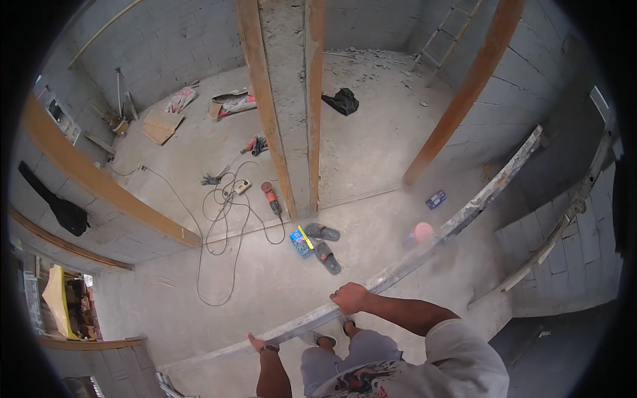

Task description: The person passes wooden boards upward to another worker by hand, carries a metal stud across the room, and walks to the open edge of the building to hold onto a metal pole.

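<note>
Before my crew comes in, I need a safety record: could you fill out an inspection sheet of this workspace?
Surface: grey concrete floor, dusty, with scattered rubble near the far wall.
Job's things: long whitish-grey stained board, running diagonally in front of the person.
Clutter: pair of dark slide sandals, blue printed box with a slim yellow object, red power tool with a round disc, black plastic bag.
Grips: right grip closed on the board; left grip at the board, closure unclear.
Cables: thin grey cord, looped loosely across the floor.
Surroundings: grey block walls, brown timber posts, pale ladder.
</note>
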A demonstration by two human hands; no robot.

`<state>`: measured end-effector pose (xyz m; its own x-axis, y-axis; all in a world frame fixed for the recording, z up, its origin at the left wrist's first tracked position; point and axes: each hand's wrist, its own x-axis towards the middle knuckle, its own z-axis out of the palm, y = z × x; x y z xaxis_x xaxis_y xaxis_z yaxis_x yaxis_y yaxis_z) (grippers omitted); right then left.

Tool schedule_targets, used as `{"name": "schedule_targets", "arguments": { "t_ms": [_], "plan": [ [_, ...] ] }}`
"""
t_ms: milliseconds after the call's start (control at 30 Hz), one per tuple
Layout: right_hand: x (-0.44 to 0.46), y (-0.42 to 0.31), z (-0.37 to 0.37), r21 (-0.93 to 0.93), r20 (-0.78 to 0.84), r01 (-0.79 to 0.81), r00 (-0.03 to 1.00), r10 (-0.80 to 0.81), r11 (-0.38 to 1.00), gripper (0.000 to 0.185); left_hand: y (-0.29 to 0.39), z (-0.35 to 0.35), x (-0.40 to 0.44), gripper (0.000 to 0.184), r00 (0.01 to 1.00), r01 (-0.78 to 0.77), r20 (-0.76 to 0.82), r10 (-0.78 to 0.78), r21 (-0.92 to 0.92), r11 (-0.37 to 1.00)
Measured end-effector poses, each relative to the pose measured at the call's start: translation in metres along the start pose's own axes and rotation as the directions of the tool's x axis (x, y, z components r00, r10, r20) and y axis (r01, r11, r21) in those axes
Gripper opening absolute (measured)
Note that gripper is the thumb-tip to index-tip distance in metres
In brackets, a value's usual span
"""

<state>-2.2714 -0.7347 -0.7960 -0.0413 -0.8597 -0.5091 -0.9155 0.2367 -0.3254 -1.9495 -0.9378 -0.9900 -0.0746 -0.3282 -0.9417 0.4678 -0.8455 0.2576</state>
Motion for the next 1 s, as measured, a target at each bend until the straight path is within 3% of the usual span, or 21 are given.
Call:
{"name": "schedule_targets", "arguments": {
  "t_ms": [100,200,333,433,533,633,733,767,800,833,933,1000],
  "plan": [
    [-0.007,-0.002,-0.013,-0.012,0.011,0.054,0.998,-0.054,0.998,0.022,0.001,-0.016,-0.028,0.101,0.999,-0.019,0.041,0.019,-0.022,1.000],
    [0.005,-0.030,-0.020,-0.029,0.012,0.173,0.985,-0.173,0.984,0.026,0.029,-0.037,-0.053,0.095,0.996,-0.060,-0.067,0.062,0.027,0.998],
    [0.027,-0.076,-0.033,-0.043,-0.076,0.281,0.956,-0.284,0.959,0.022,0.080,-0.073,-0.073,0.097,0.996,-0.089,-0.023,0.090,0.035,0.995],
    [0.046,-0.102,-0.033,-0.057,-0.138,0.346,0.926,-0.350,0.937,0.020,0.111,-0.108,-0.072,0.092,0.990,-0.116,-0.076,0.118,0.025,0.993],
    [0.058,-0.119,-0.040,-0.078,-0.129,0.379,0.913,-0.386,0.922,0.018,0.135,-0.130,-0.106,0.064,0.945,0.134,0.308,-0.114,-0.044,0.990],
    [0.076,-0.124,-0.035,-0.074,-0.105,0.386,0.914,-0.392,0.919,0.019,0.136,-0.155,-0.102,0.076,0.968,-0.080,0.248,0.045,0.132,0.988],
    [0.079,-0.122,-0.033,-0.059,-0.118,0.379,0.916,-0.384,0.923,0.017,0.145,-0.191,-0.072,0.079,0.993,0.048,0.087,-0.082,0.338,0.940],
    [0.083,-0.119,-0.034,-0.058,-0.118,0.365,0.922,-0.370,0.929,0.016,0.148,-0.201,-0.064,0.080,0.918,0.159,0.309,-0.249,0.288,0.944],
    [0.086,-0.115,-0.034,-0.061,-0.119,0.349,0.928,-0.354,0.935,0.014,0.149,-0.204,-0.061,0.081,0.766,0.279,0.519,-0.380,0.264,0.923],
    [0.089,-0.109,-0.035,-0.055,-0.143,0.337,0.929,-0.341,0.940,0.012,0.149,-0.206,-0.053,0.083,0.551,0.397,0.698,-0.458,0.263,0.879],
    [0.104,-0.090,-0.043,-0.055,-0.186,0.311,0.930,-0.316,0.949,0.013,0.136,-0.199,-0.056,0.074,0.712,0.097,0.658,-0.243,0.251,0.963],
    [0.117,-0.071,-0.045,-0.059,-0.172,0.286,0.941,-0.292,0.956,0.023,0.115,-0.162,-0.053,0.083,0.949,-0.087,0.302,0.086,-0.008,0.996]
  ]
}}
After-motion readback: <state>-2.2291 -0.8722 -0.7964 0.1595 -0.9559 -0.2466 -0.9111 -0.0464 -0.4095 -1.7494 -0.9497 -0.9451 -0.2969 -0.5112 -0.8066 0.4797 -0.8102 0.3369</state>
